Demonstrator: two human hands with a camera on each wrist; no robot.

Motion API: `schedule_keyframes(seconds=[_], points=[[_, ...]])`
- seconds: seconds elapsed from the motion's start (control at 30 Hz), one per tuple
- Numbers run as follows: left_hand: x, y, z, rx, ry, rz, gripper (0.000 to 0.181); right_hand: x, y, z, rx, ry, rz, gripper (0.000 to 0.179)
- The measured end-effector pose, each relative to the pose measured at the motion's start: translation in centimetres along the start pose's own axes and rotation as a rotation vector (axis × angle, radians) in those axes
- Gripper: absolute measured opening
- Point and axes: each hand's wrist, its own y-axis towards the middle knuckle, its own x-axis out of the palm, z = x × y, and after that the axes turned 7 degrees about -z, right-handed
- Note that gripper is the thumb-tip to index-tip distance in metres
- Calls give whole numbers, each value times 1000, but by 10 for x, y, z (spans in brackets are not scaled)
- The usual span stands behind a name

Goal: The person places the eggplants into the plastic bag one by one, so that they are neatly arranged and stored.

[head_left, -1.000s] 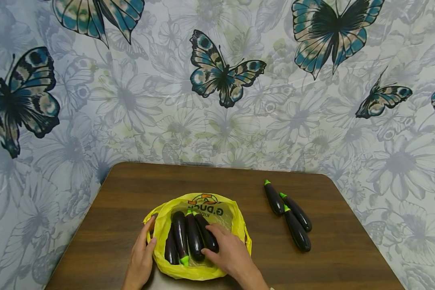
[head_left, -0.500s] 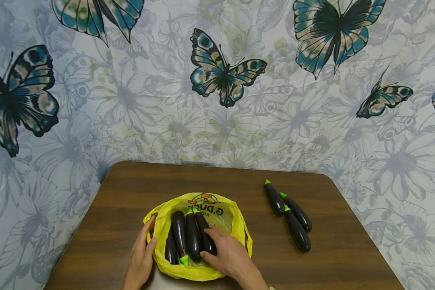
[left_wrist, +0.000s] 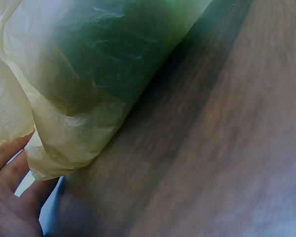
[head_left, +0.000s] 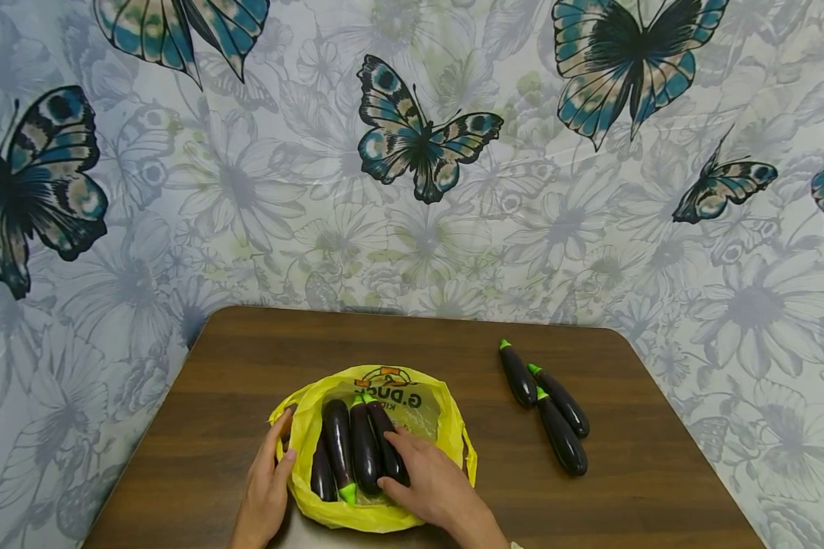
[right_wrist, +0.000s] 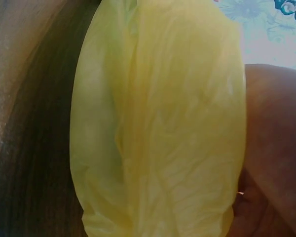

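Wall: pale wallpaper printed with grey flowers and teal-and-black butterflies, at twelve o'clock beyond the table.
Table: brown wood-grain tabletop with rounded far corners, under everything.
Loose group: three glossy black eggplants with bright green caps, touching one another between two and three o'clock from the bag.
Bag: thin yellow plastic bag, open upward, dark upside-down lettering at twelve; in the right wrist view its wall hides most of that hand.
Bag's other contents: three dark glossy eggplants side by side, the leftmost partly covered.
Left hand: between eight and nine on the bag, fingers fairly straight against its side, thumb spread apart.
Right hand: reaching in from four o'clock, fingers and thumb pinching the rightmost dark eggplant.
Gripped eggplant: inside the bag, at ten o'clock from the right hand, its cap toward eleven.
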Motion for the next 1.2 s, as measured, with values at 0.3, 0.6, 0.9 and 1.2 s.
schedule_keyframes(seconds=[0.3, 0.6, 0.9, 1.2], points=[[0, 0, 0, 4, -3, -2, 52, -2, -1, 0, -27, -17, 35, 63], [1, -1, -3, -2, -1, 1, 52, -7, -4, -2, -103, -6, 155, 58], [2, -2, -3, 10, -6, 5, 51, -14, -10, -6, -164, 30, 335, 48], [3, -1, -3, 4, -9, 6, 51, -21, -18, -3, -226, 32, 519, 48]])
